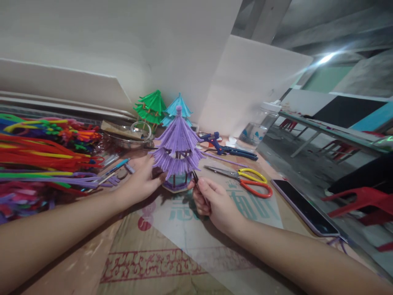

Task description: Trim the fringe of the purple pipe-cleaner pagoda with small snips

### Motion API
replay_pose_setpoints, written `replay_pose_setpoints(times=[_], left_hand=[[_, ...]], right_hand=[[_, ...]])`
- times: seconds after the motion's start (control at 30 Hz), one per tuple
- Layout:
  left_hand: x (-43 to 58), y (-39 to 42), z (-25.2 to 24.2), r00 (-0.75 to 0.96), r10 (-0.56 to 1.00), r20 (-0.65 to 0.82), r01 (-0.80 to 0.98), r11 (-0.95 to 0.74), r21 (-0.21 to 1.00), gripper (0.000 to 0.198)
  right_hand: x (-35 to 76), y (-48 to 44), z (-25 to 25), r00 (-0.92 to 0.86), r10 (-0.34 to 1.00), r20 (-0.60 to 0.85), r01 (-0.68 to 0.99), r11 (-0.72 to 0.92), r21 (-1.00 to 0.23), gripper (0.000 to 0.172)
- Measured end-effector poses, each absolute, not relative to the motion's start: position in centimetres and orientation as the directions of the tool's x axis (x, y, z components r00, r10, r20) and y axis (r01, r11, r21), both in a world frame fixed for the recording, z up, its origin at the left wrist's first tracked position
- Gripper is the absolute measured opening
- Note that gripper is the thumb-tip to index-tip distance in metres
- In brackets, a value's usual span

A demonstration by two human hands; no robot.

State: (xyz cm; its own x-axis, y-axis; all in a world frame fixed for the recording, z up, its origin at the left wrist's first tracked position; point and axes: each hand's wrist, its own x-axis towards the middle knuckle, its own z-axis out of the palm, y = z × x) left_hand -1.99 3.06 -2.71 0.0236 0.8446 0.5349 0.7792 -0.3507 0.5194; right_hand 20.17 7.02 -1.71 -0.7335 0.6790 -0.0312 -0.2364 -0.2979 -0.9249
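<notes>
A purple model pavilion (178, 143) made of pipe cleaners stands upright on the table, with a two-tiered roof, dark posts and a flat base. My left hand (149, 176) is closed at its left side, thumb near the base and the fingers partly hidden behind the roof edge. Close to the pavilion's right front, my right hand (211, 196) is closed around thin dark tweezers (195, 178), whose tips point up beside the lower roof. Whether the tips touch the pavilion I cannot tell. Behind it stand a green pavilion (152, 107) and a light blue one (180, 107).
Scissors (242, 176) with yellow and orange handles and a phone (303, 207) lie at right. A glue gun (213, 141), dark pliers (239, 153) and a plastic jar (260, 123) are behind. Pipe cleaners (46, 151) and a glass bowl (125, 139) occupy the left.
</notes>
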Motion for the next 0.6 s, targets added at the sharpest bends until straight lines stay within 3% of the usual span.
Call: replay_pose_setpoints(times=[0.3, 0.6], left_hand=[[-1.79, 3.18, -2.61, 0.002, 0.851, 0.525, 0.766, -0.339, 0.546, 0.022], [-2.66, 3.61, -3.53, -0.167, 0.868, 0.467, 0.765, -0.185, 0.617, 0.016]], right_hand=[[20.04, 7.05, -1.82, -0.740, 0.672, -0.030, -0.220, -0.283, -0.934, 0.048], [20.09, 6.47, -1.66, -0.774, 0.633, 0.018, -0.173, -0.183, -0.968, 0.051]])
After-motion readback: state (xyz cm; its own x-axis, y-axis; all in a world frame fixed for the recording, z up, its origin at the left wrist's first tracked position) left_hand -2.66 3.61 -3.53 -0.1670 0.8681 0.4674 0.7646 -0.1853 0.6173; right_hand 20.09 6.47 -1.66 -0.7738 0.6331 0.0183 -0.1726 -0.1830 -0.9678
